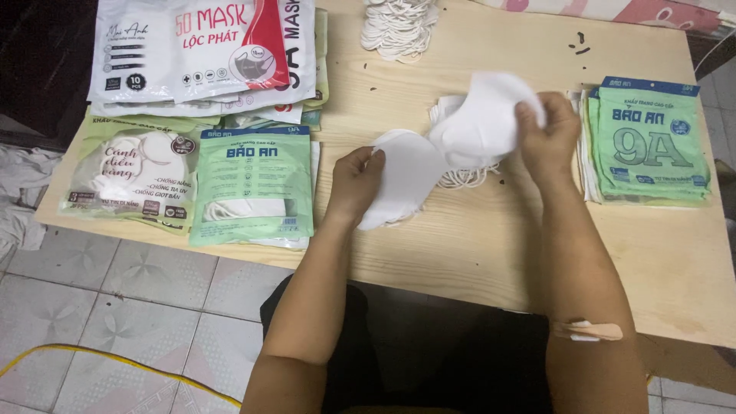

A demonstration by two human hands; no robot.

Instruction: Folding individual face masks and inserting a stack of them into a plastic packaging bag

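My left hand (354,182) grips a small stack of white face masks (402,178) by its left edge, just above the wooden table (491,245). My right hand (546,132) pinches another white mask (483,115) at its upper right corner and holds it lifted over a low pile of white masks with ear loops (462,175). The two held masks overlap slightly in the middle of the table.
Green mask packets (652,138) lie stacked at the right. At the left are a filled green packet (254,184), a pale green packet (134,172) and white mask bags (203,50). A pile of white ear loops (399,27) sits at the far edge. Tiled floor lies below left.
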